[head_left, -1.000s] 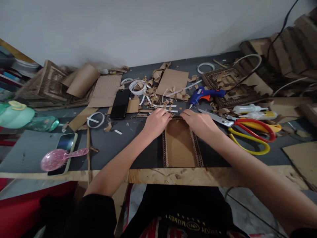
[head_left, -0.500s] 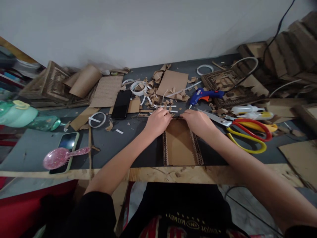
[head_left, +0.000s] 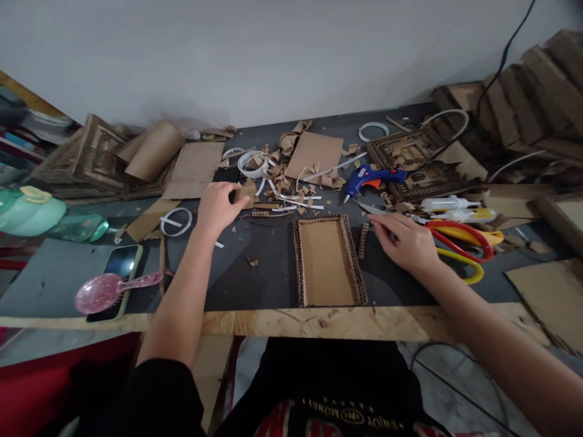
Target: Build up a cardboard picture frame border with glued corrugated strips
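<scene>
Desk (head_left: 255,291): I'm watching from my end, and its dark top is carrying a lot of cardboard scraps.
Cardboard tray (head_left: 325,261): it's lying flat near the front wooden edge, between the two hands, with neither touching it.
Tray progress: the far, left and right walls are looking done; the near side isn't showing any clear wall, so I'm reading that as the bit left over.
Tray looks: it's a long rectangle, plain brown inside, with fluted walls showing zigzag tops and looking pretty straight.
Scissors (head_left: 486,250): they're lying behind the right hand, partly covered.
Left hand (head_left: 218,206): it's covering part of a black phone (head_left: 224,175), fingers loosely parted and gripping nothing I'm seeing.
Right hand (head_left: 412,243): fingers are bunching near the strip; I can't tell if they're pinching anything.
Glue gun (head_left: 367,177): it's resting beyond the tray, nozzle pointing roughly towards me.
Loose fluted strip (head_left: 363,241): it's sitting just beside the tray's right wall.
</scene>
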`<act>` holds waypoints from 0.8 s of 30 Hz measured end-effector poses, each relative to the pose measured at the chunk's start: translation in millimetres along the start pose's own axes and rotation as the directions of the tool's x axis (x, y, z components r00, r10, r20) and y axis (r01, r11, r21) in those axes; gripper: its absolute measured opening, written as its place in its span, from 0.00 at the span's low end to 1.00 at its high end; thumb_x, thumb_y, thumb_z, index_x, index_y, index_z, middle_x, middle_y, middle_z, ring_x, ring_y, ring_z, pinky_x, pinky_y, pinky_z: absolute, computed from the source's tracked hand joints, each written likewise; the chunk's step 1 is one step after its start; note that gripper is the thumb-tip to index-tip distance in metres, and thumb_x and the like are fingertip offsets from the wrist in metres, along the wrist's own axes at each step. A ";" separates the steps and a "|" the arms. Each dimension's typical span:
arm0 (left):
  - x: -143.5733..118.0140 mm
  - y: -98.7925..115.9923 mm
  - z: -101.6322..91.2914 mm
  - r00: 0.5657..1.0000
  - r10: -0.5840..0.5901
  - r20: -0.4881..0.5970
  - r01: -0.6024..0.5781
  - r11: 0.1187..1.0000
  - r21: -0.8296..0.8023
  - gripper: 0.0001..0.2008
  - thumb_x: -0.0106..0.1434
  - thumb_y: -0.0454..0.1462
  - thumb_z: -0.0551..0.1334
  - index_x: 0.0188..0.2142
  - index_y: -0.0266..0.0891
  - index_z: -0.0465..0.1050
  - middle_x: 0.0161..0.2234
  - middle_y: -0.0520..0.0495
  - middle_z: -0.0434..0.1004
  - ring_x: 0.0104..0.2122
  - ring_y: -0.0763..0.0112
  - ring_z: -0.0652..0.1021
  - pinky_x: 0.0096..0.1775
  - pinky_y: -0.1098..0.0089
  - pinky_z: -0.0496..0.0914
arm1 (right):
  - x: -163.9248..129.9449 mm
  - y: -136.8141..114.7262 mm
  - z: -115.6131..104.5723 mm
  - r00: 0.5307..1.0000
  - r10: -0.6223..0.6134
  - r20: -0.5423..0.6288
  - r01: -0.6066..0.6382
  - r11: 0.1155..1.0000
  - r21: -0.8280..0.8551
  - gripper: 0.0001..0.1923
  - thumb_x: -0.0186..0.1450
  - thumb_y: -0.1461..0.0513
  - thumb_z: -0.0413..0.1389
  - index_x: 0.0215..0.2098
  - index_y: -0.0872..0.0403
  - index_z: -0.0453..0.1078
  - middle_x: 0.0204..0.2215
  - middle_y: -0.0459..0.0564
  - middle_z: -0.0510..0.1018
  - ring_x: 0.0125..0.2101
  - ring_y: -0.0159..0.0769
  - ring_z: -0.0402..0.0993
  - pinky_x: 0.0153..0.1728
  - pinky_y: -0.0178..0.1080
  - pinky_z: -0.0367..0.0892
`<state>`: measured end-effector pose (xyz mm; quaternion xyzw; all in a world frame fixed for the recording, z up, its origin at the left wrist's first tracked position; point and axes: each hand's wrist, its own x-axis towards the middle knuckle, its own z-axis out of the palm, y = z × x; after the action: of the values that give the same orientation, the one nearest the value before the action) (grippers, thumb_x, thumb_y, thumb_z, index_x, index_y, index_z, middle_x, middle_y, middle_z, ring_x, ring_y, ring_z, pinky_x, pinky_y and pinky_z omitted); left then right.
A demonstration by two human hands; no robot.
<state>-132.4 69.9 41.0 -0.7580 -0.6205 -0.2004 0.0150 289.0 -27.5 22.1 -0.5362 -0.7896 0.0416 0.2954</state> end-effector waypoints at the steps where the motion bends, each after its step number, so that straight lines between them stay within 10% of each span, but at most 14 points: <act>1: 0.0 -5.5 2.5 0.998 0.039 0.051 -0.040 0.999 0.014 0.19 0.59 0.49 0.68 0.44 0.40 0.78 0.48 0.37 0.79 0.52 0.45 0.74 0.55 0.45 0.67 | -1.5 0.4 0.1 1.000 0.013 0.003 -0.013 1.000 -0.011 0.17 0.72 0.60 0.48 0.49 0.52 0.78 0.43 0.54 0.84 0.43 0.39 0.82 0.44 0.41 0.76; 11: -1.0 9.9 -3.2 0.974 0.152 0.166 -0.176 0.974 0.140 0.19 0.70 0.37 0.50 0.50 0.39 0.77 0.50 0.35 0.79 0.56 0.49 0.73 0.58 0.48 0.65 | -6.5 -1.6 10.4 0.983 -0.164 -0.085 0.159 0.985 -0.062 0.14 0.70 0.63 0.52 0.45 0.55 0.79 0.39 0.52 0.85 0.37 0.37 0.83 0.36 0.35 0.75; 16: 10.7 9.6 -14.8 0.920 0.042 0.390 -0.165 0.943 0.289 0.39 0.60 0.38 0.61 0.70 0.34 0.55 0.67 0.33 0.63 0.67 0.44 0.61 0.62 0.48 0.58 | -5.7 3.4 16.6 0.965 -0.223 -0.137 0.220 0.975 -0.039 0.12 0.69 0.65 0.53 0.43 0.55 0.79 0.36 0.51 0.85 0.34 0.36 0.83 0.33 0.34 0.75; 24: 38.3 2.1 -20.0 0.879 0.033 0.476 -0.164 0.958 0.236 0.35 0.57 0.44 0.64 0.64 0.42 0.65 0.64 0.39 0.67 0.64 0.45 0.65 0.62 0.50 0.56 | -5.0 2.0 16.0 0.961 -0.234 -0.147 0.235 0.972 -0.006 0.11 0.69 0.66 0.53 0.43 0.56 0.78 0.36 0.51 0.84 0.34 0.36 0.83 0.33 0.34 0.75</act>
<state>-130.3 99.8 72.2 -0.8056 -0.5873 0.0753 -0.0218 283.7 -27.0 6.1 -0.4388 -0.8235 -0.0286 0.3585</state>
